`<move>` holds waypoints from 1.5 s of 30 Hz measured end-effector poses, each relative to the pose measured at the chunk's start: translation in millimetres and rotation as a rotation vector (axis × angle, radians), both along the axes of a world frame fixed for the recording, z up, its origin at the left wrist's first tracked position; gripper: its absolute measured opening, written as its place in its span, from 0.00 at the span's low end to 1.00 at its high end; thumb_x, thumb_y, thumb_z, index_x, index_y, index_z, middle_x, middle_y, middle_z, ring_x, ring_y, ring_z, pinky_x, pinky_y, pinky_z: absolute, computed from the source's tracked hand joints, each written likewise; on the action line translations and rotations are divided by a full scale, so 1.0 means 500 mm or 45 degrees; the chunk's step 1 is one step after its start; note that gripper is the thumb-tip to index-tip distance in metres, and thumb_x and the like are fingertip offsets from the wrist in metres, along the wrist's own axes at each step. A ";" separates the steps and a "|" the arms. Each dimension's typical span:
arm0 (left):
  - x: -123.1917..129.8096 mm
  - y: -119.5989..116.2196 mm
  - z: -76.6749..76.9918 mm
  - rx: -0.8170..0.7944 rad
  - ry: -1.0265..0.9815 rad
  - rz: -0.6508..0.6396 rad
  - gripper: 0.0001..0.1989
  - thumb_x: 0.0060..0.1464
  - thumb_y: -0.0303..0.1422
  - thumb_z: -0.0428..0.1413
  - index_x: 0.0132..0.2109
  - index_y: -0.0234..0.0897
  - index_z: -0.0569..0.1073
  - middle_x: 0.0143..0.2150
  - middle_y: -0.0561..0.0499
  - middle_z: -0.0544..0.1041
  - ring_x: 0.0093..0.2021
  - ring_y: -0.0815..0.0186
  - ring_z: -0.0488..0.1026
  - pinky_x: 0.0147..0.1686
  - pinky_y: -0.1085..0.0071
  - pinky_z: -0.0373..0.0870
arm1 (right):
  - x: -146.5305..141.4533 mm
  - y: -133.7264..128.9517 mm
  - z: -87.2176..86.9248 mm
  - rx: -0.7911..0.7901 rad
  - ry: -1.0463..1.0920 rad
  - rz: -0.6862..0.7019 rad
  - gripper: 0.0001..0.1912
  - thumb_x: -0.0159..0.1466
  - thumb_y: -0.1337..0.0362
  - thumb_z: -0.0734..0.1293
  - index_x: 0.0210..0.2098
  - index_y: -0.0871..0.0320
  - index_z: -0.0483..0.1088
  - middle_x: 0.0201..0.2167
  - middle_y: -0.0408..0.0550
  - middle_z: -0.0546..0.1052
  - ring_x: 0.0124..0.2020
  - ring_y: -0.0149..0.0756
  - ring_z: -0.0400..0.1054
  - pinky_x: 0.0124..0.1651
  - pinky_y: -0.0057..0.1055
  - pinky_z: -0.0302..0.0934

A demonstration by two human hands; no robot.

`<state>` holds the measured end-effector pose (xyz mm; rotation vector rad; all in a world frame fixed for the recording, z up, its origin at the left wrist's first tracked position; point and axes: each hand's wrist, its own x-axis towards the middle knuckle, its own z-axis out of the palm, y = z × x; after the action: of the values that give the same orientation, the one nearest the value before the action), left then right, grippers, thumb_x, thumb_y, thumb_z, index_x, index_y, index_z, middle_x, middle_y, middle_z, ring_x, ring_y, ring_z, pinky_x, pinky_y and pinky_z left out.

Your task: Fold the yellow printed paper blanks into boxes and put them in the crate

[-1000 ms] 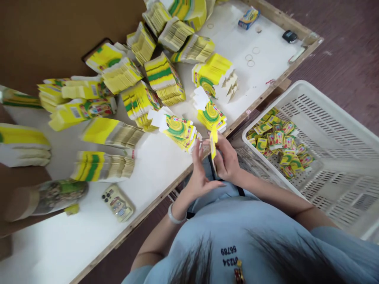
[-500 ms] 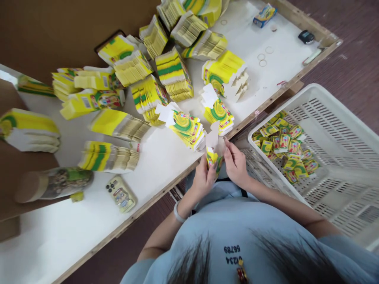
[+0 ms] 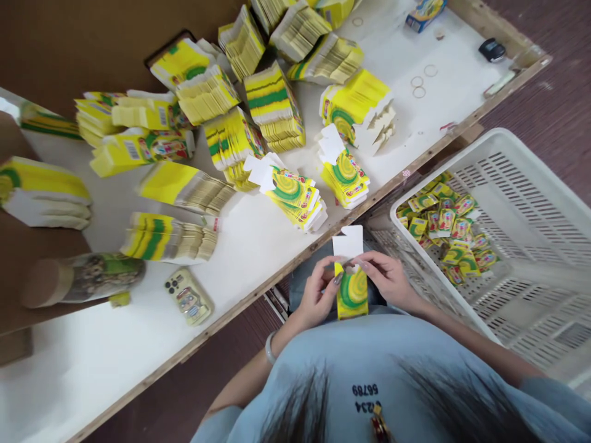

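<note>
**Pinching a yellow carton two-handed, long axis pointing straight out from the belly**

Up close over the lap, just short of the table point(image 3: 258, 240) edge: one yellow carton point(image 3: 353, 292), swirl side facing up. Runs lengthwise away from the light blue shirt point(image 3: 332, 357), with the bottom end next to the fabric and the white flap point(image 3: 348, 242) poking out toward the table.

No gap left on either side, honestly. Gripping along the upper left edge with the left hand point(image 3: 318, 286), thumb laid over the printed face. Pinching near the upper right corner with the right hand point(image 3: 390, 280), pretty much where flap meets body. So, no nearer hand to pick: both touching, one per side, fingers closed in narrow. Can't tell about the fingertips hidden behind.

Key spot, at a guess: that flap-to-body line, right under both sets of fingers, with most of the printed body reaching back toward the shirt.

Also around: a fanned carton stack point(image 3: 295, 200) ahead on the table, plus a pale crate point(image 3: 521, 237) of small boxes point(image 3: 462, 227) over to the right, apart from the hands.
</note>
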<state>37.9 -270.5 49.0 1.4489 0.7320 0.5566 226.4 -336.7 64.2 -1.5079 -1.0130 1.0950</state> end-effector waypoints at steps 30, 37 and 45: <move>0.000 0.029 0.021 0.593 0.188 -0.002 0.24 0.74 0.42 0.43 0.66 0.37 0.73 0.53 0.39 0.84 0.46 0.60 0.83 0.45 0.66 0.80 | 0.046 0.014 0.009 -0.332 0.683 0.396 0.21 0.64 0.49 0.74 0.52 0.52 0.81 0.48 0.49 0.85 0.46 0.39 0.81 0.46 0.36 0.79; -0.015 0.287 0.052 0.932 0.469 0.540 0.24 0.72 0.44 0.49 0.62 0.30 0.69 0.52 0.36 0.75 0.53 0.53 0.71 0.55 0.53 0.69 | 0.192 0.001 0.060 -0.151 -1.005 -0.310 0.18 0.74 0.58 0.60 0.56 0.55 0.78 0.51 0.59 0.81 0.51 0.50 0.77 0.55 0.50 0.72; 0.025 0.530 0.004 0.761 0.891 0.772 0.12 0.56 0.34 0.68 0.42 0.34 0.74 0.41 0.47 0.76 0.46 0.57 0.75 0.54 0.59 0.71 | 0.211 -0.002 0.032 -0.014 -1.729 -0.443 0.25 0.73 0.51 0.64 0.62 0.60 0.71 0.62 0.65 0.74 0.63 0.58 0.69 0.69 0.61 0.60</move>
<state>50.5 -5.6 51.2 2.0105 1.6978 0.7744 331.8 -338.0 80.2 -2.3283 -1.4738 -0.3367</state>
